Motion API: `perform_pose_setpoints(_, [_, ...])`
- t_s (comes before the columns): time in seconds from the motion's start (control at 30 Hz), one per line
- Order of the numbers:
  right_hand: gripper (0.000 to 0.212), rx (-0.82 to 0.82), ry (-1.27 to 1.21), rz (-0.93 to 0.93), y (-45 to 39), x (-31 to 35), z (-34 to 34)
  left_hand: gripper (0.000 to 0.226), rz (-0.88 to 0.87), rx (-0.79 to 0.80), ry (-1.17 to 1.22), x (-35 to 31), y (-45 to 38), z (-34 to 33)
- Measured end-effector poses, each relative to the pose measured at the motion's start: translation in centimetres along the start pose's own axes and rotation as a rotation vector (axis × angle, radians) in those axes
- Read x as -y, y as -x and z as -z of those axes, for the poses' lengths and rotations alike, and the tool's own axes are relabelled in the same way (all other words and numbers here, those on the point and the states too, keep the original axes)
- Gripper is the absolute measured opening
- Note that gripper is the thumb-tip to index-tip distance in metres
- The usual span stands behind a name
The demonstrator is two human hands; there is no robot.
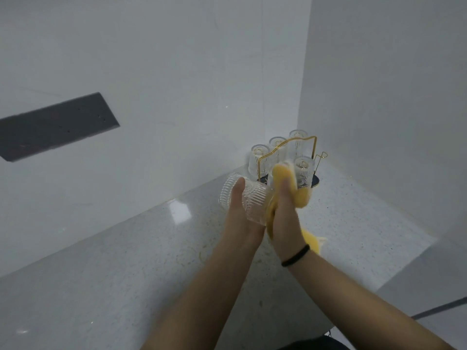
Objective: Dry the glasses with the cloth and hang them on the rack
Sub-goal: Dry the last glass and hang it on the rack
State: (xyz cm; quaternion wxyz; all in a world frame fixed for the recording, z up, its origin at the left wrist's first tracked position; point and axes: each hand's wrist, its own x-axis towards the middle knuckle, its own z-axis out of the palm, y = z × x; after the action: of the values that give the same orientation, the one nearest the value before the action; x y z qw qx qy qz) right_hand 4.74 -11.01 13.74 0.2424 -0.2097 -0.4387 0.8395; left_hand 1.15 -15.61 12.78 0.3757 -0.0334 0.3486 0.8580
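Note:
A ribbed clear glass [250,198] lies on its side in the air above the counter, and my left hand [240,213] grips it around the body. My right hand [285,218] holds a yellow cloth [300,190] pressed against the glass's open end; part of the cloth hangs below my wrist. Behind my hands, in the corner, stands a gold wire rack [310,147] on a dark base. Several ribbed glasses [257,160] hang upside down on it. One bare peg shows at the rack's right side.
The speckled grey counter [126,261] runs to white walls at the back and right. A dark socket panel [55,125] sits on the back wall at the left. The counter's front right edge drops off near my right forearm.

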Motion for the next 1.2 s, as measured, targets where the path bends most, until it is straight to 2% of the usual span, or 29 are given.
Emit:
perform_pose_setpoints(0.03, [0.076, 0.03, 0.08, -0.005, 0.7, -0.3, 0.1, 0.068, 0.019, 0.004, -0.013, -0.1, -0.1, 0.2])
perform_pose_setpoints(0.13, [0.036, 0.193, 0.051, -0.017, -0.4, 0.7, 1.3, 0.061, 0.0, 0.066, -0.146, -0.6, 0.3, 1.0])
perform_pose_setpoints(0.27, [0.055, 0.193, 0.058, -0.126, -3.1, 4.1, 3.1, 0.046, -0.108, 0.064, -0.393, -1.2, 1.5, 2.1])
perform_pose_setpoints(0.33, [0.055, 0.25, 0.179, -0.091, -3.0, 4.3, 3.0, 0.035, -0.152, 0.085, -0.509, -1.0, 2.0, 2.1])
perform_pose_setpoints(0.43, [0.057, 0.25, 0.347, -0.016, -2.3, 3.9, 2.1, 0.026, -0.222, 0.126, -0.64, -0.7, 2.6, 2.0])
perform_pose_setpoints(0.5, [0.06, 0.209, 0.461, 0.16, -2.1, 2.9, 1.9, 0.033, -0.164, 0.142, -0.593, -0.9, 2.9, 2.0])
perform_pose_setpoints(0.53, [0.055, 0.147, 0.486, 0.219, -2.1, 2.5, 1.9, 0.037, -0.103, 0.139, -0.547, -1.0, 3.0, 2.1])
perform_pose_setpoints(0.57, [0.048, 0.087, 0.484, 0.228, -2.2, 2.1, 2.3, 0.04, -0.035, 0.141, -0.494, -1.0, 3.2, 1.9])
perform_pose_setpoints(0.67, [0.035, 0.029, 0.376, 0.085, -2.8, 1.7, 3.4, 0.053, 0.127, 0.192, -0.264, -0.6, 3.5, 1.6])
perform_pose_setpoints(0.73, [0.041, 0.011, 0.453, 0.1, -3.2, 2.0, 3.6, 0.056, 0.161, 0.246, -0.215, -0.7, 3.3, 1.8])
perform_pose_setpoints(0.77, [0.044, -0.015, 0.503, 0.167, -3.4, 2.2, 3.5, 0.051, 0.146, 0.256, -0.288, -0.9, 3.3, 1.9])
perform_pose_setpoints(0.83, [0.045, -0.072, 0.634, 0.346, -3.9, 2.6, 3.2, 0.047, 0.078, 0.186, -0.596, -1.1, 3.4, 1.6])
perform_pose_setpoints(0.9, [0.046, -0.133, 0.775, 0.495, -4.3, 2.9, 3.1, 0.068, -0.012, 0.078, -0.86, -0.9, 3.1, 1.9])
perform_pose_setpoints(0.93, [0.046, -0.147, 0.801, 0.522, -4.4, 3.0, 3.1, 0.073, -0.042, 0.077, -0.909, -0.7, 2.9, 2.1])
perform_pose_setpoints(1.0, [0.043, -0.111, 0.688, 0.504, -4.3, 2.9, 3.3, 0.067, -0.012, 0.11, -0.81, -0.6, 2.7, 2.1])
perform_pose_setpoints(1.1, [0.034, -0.058, 0.332, 0.405, -4.1, 3.0, 4.0, 0.063, 0.25, 0.253, -0.25, -0.6, 3.1, 1.7])
perform_pose_setpoints(1.13, [0.034, -0.062, 0.293, 0.395, -4.3, 3.1, 4.2, 0.064, 0.291, 0.303, -0.161, -0.4, 3.0, 1.9])
perform_pose_setpoints(1.2, [0.034, -0.1, 0.356, 0.407, -4.8, 3.1, 4.5, 0.061, 0.268, 0.286, -0.219, 0.0, 2.7, 1.7])
